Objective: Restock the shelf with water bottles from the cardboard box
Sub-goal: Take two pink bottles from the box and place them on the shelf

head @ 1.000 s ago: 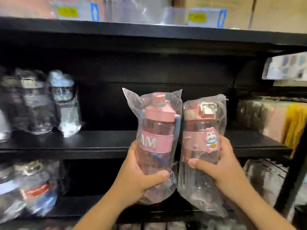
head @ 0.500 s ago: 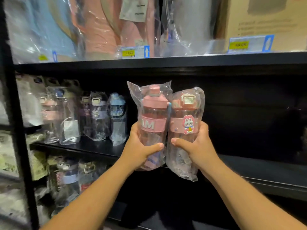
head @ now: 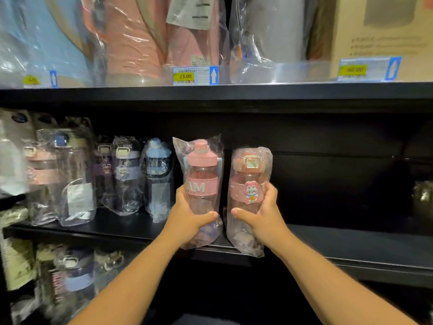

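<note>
23.00 on shelf tag (head: pixel 195 76), AM on bottle (head: pixel 201 187)

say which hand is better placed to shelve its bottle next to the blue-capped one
Left, likely. The left hand holds the pink lettered bottle right beside the blue-capped bottle; the right hand holds the bunny bottle farther along.

The black middle shelf (head: pixel 351 247) runs across in front of a dark, shadowed back panel (head: pixel 328 184). Above it, the upper shelf (head: pixel 234 92) carries plastic-wrapped goods (head: pixel 140 43), a printed carton (head: pixel 379 31) and yellow price tags (head: pixel 185 76), all more brightly lit.
</note>
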Tool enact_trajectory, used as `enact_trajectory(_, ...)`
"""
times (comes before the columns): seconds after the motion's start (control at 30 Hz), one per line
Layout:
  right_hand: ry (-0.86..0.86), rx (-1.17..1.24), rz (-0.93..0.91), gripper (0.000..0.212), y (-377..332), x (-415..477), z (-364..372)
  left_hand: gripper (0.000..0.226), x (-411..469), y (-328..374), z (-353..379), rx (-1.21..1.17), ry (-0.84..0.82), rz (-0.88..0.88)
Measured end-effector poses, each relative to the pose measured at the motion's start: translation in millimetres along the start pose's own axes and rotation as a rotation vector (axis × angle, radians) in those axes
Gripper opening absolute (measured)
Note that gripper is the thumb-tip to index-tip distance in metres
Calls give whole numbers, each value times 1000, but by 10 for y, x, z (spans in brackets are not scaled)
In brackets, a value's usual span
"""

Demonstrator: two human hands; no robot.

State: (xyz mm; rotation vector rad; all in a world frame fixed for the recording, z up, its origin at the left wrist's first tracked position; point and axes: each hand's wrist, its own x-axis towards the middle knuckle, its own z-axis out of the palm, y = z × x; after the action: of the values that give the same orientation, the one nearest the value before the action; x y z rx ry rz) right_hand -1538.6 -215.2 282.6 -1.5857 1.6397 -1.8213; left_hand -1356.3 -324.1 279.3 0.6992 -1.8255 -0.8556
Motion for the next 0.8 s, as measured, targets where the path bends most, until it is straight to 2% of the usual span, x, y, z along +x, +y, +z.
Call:
enact_trajectory(0.23, 6, -47, 4, 98, 174, 276, 165, 107, 332, -249, -41, 6, -30, -48)
enact_trajectory(0.43, 26, -129, 71, 81, 345, 540, 324, 75, 561, -421, -2, -8, -6, -123)
enact_trajectory(0.63, 33, -117, 67, 92, 382, 708, 437, 65, 690, -476, 44, 43, 2, -171)
enact_trajectory(0.7, 16, -150, 93, 77, 380, 749, 462, 61, 742, -486, 50, 61, -9, -197)
enact_trajectory(0.77, -9, -243, 149, 41, 396, 800, 472, 57, 794, -509, 49, 57, -28, -208)
enact_trajectory(0.8, -23, -286, 177, 29, 398, 812, 476, 54, 817, -528, 51, 47, -36, -216)
